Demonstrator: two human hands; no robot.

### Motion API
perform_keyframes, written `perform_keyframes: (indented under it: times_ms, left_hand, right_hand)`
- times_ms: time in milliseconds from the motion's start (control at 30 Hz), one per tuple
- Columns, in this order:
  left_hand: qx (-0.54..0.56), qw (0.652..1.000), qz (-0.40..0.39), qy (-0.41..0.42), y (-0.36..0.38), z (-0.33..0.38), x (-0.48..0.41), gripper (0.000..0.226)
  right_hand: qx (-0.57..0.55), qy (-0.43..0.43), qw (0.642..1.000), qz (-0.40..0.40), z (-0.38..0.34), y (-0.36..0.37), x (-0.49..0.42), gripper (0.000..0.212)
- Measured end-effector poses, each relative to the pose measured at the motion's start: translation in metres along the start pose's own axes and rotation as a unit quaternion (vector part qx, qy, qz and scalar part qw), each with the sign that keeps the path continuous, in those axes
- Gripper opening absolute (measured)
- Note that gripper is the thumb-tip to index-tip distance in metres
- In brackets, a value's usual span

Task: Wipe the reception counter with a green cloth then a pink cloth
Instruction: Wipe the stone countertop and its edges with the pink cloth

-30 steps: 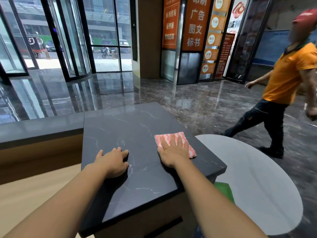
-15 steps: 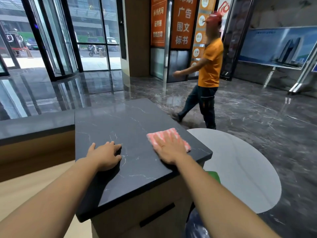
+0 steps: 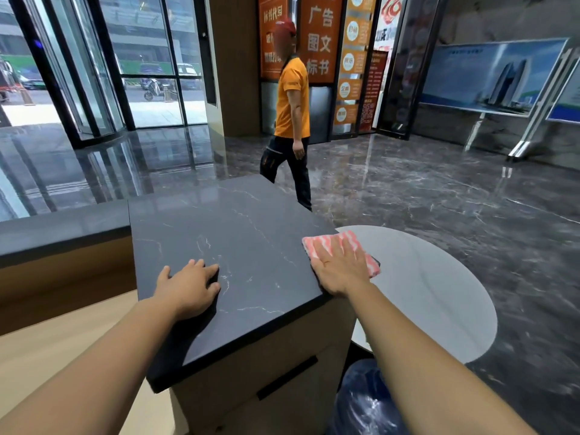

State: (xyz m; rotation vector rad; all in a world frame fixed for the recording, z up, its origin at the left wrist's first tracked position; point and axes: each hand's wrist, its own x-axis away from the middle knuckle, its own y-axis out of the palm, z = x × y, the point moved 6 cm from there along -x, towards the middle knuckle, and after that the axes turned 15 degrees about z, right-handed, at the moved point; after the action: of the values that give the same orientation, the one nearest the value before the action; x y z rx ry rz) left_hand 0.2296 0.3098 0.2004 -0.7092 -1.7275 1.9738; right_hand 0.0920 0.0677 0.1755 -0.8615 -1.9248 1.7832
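The reception counter (image 3: 238, 233) has a dark marble top with white veins. A folded pink-and-white striped cloth (image 3: 317, 246) lies at the top's right edge, partly hanging past it. My right hand (image 3: 343, 270) presses flat on the cloth, fingers spread. My left hand (image 3: 191, 285) rests palm down on the counter's near left part, holding nothing. No green cloth is in view.
A person in an orange shirt (image 3: 292, 120) walks across the glossy floor just beyond the counter. A round grey table (image 3: 439, 293) stands to the right, below counter height. A blue plastic bag (image 3: 364, 403) sits by the counter's base. A lower ledge (image 3: 62, 224) runs left.
My right hand has slid the pink cloth rightward to the counter's right edge. The person in orange has walked from the right to behind the counter. The green cloth below has dropped out of sight.
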Motion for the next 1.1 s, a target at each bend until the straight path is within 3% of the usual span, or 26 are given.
perform_keyframes:
  times_ms: [300, 433, 600, 800, 933, 1100]
  left_hand:
    - [0.005, 0.999, 0.012, -0.039, 0.000, -0.006, 0.021, 0.050]
    - [-0.011, 0.998, -0.003, -0.060, -0.001, -0.007, 0.021, 0.052]
    - [-0.021, 0.996, -0.033, -0.082, -0.004, -0.001, 0.024, 0.054]
    - [-0.006, 0.994, -0.031, -0.101, -0.003, -0.002, 0.027, 0.055]
    - [0.000, 0.994, -0.015, -0.107, -0.001, -0.005, 0.029, 0.054]
    - [0.006, 0.994, 0.006, -0.106, -0.002, -0.007, 0.033, 0.053]
  right_hand:
    - [-0.041, -0.112, 0.993, -0.010, -0.101, 0.003, 0.071, 0.054]
    - [-0.051, -0.162, 0.986, -0.003, -0.093, 0.005, 0.069, 0.052]
    - [-0.006, -0.113, 0.994, 0.006, -0.017, 0.001, 0.025, 0.055]
    - [-0.026, -0.021, 0.999, -0.016, 0.037, -0.008, -0.010, 0.056]
    - [-0.010, -0.010, 1.000, -0.024, 0.019, -0.006, -0.008, 0.055]
    - [-0.027, -0.109, 0.993, -0.028, -0.067, 0.002, 0.016, 0.055]
